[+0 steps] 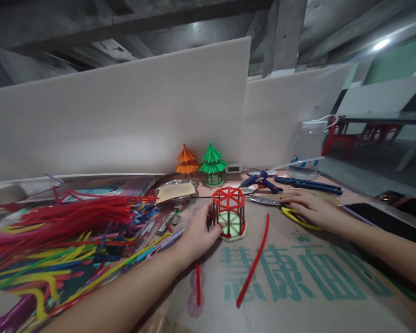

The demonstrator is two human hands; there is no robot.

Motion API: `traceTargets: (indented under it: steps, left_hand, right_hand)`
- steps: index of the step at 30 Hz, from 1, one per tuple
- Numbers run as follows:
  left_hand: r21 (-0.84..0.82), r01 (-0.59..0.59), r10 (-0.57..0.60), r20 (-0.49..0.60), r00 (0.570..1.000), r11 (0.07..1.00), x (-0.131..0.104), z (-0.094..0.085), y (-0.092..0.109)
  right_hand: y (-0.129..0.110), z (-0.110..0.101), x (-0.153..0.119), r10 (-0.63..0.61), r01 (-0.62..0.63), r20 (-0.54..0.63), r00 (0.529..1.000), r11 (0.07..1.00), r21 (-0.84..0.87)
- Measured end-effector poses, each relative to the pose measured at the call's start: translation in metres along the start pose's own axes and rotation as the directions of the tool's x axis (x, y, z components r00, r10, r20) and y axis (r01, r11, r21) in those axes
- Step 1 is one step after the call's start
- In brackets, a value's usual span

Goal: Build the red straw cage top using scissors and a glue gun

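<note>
A small round cage-like model [228,199] with a red spoked top, dark posts and a pale green base stands on the cardboard in front of me. My left hand [197,238] grips its left side, thumb at the base, the other fingers partly hidden behind. On the right, my right hand [307,209] is curled over a pair of scissors [265,200] with yellow handles; the blades point left toward the model. A long red pipe cleaner [253,260] lies nearer to me, and a shorter red piece [198,285] rests by my left forearm.
Orange [187,161] and green [212,162] tree-shaped models stand by the white partition [125,120]. A blue glue gun [263,181], a dark blue long-handled tool [308,185] and a water bottle [307,150] are behind the scissors. Colourful pipe cleaners [86,212] heap on the left; a dark phone-like slab [384,222] lies right.
</note>
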State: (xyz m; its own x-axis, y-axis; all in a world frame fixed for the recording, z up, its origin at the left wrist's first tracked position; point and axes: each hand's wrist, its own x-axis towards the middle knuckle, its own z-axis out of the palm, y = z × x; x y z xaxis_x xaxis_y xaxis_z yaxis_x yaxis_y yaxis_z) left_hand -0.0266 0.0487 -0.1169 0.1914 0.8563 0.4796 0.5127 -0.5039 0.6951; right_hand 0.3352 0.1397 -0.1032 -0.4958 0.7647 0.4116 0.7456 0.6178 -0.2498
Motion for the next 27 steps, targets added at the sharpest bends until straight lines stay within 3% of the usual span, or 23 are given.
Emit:
traceTargets:
  steps: [3, 5, 7, 10, 12, 13, 15, 16, 19, 22, 24, 25, 27]
  left_hand:
    - [-0.040, 0.041, -0.040, 0.030, 0.999, 0.998, 0.003, -0.001, 0.006]
    - [-0.078, 0.117, -0.107, 0.115, 0.988, 0.990, 0.010, -0.011, 0.011]
    - [-0.072, 0.203, -0.180, 0.249, 0.952, 0.976, 0.019, -0.033, 0.016]
    - [0.031, 0.247, -0.243, 0.340, 0.909, 0.969, 0.027, -0.077, 0.029]
    - [0.301, 0.178, -0.309, 0.472, 0.826, 0.937, 0.025, -0.101, 0.043]
    - [0.328, 0.095, -0.280, 0.580, 0.765, 0.940, 0.021, -0.108, 0.051]
    - [0.239, -0.011, -0.184, 0.778, 0.601, 0.971, 0.011, -0.111, 0.066]
    - [0.234, -0.060, -0.160, 0.809, 0.565, 0.970, 0.005, -0.107, 0.072]
    - [0.350, -0.234, -0.148, 0.787, 0.599, 0.907, -0.008, -0.087, 0.078]
    - [0.338, -0.289, -0.143, 0.835, 0.532, 0.896, -0.012, -0.073, 0.074]
    - [0.339, -0.285, -0.158, 0.847, 0.508, 0.897, -0.009, -0.075, 0.071]
    - [0.368, -0.287, -0.173, 0.830, 0.530, 0.885, -0.007, -0.079, 0.070]
    - [0.469, -0.296, -0.196, 0.749, 0.633, 0.832, -0.001, -0.090, 0.070]
  right_hand:
    - [-0.013, 0.001, -0.004, 0.004, -0.005, -0.015, 1.000, 0.994, -0.110]
    - [-0.021, 0.001, -0.006, 0.029, -0.034, -0.035, 0.999, 0.988, -0.152]
    - [-0.026, 0.001, -0.007, 0.040, -0.043, -0.024, 0.999, 0.986, -0.164]
    - [-0.026, 0.000, -0.006, 0.031, -0.031, -0.008, 1.000, 0.985, -0.167]
    - [-0.024, 0.000, -0.005, 0.016, -0.017, -0.010, 1.000, 0.985, -0.170]
    - [-0.023, 0.000, -0.005, 0.006, -0.008, -0.008, 1.000, 0.985, -0.172]
    - [-0.020, 0.002, -0.004, -0.008, 0.007, -0.004, 1.000, 0.985, -0.171]
    - [-0.018, 0.003, -0.004, -0.006, 0.006, -0.005, 1.000, 0.986, -0.169]
    - [-0.012, 0.006, -0.005, 0.026, -0.027, -0.010, 1.000, 0.986, -0.163]
    - [-0.008, 0.007, -0.005, 0.034, -0.035, -0.008, 0.999, 0.987, -0.158]
    - [-0.008, 0.007, -0.004, 0.017, -0.018, -0.007, 1.000, 0.988, -0.156]
    - [-0.008, 0.007, -0.004, 0.011, -0.012, -0.007, 1.000, 0.988, -0.154]
    - [-0.008, 0.007, -0.003, 0.027, -0.034, -0.045, 0.999, 0.988, -0.149]
